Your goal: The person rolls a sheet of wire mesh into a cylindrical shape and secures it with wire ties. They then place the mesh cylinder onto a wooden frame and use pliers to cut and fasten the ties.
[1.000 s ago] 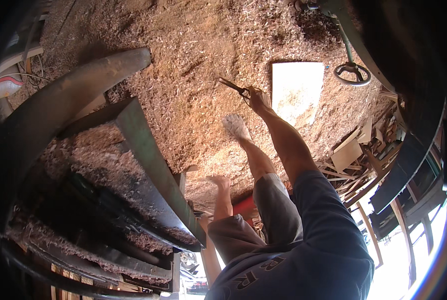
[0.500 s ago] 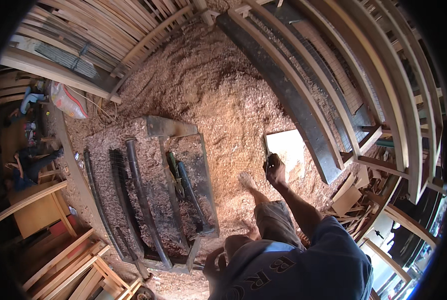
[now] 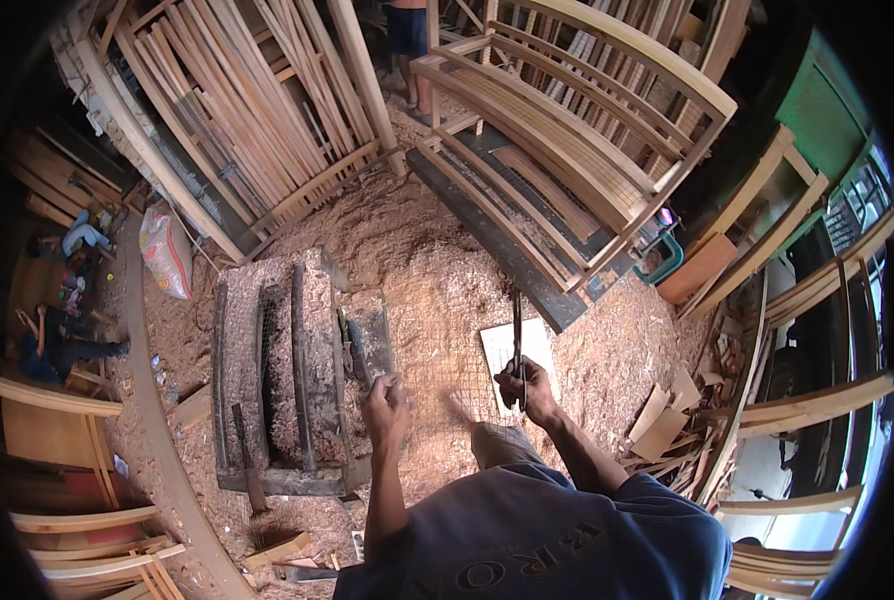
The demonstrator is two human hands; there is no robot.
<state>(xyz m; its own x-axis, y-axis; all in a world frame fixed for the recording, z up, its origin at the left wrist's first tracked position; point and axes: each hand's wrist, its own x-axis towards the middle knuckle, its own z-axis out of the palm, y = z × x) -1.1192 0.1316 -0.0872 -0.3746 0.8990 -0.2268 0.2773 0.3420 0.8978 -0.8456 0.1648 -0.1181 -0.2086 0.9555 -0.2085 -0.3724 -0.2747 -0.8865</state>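
Note:
My right hand (image 3: 529,388) is closed around a long, thin, dark tool (image 3: 516,320) that points away from me; its exact kind I cannot make out. Below that hand a pale flat board (image 3: 541,345) lies on the shavings. My left hand (image 3: 387,400) is raised beside the right edge of a low dark bench (image 3: 312,482), its fingers curled in. Whether anything is inside those fingers is hidden. Dark hand tools (image 3: 353,340), partly green, lie on the shavings-covered bench.
Wood shavings (image 3: 417,240) cover the floor. Ahead right stands a slatted wooden frame (image 3: 567,150) with a dark beam (image 3: 497,240) at its foot. Timber strips (image 3: 237,110) lean ahead left, near a sack (image 3: 165,250). Offcuts (image 3: 657,425) lie right. Another person's legs (image 3: 412,80) show at the far end.
My view has tilted up and shifted. My left hand has risen from beside my body to the bench's edge. The right hand still grips the thin tool, now held over the board.

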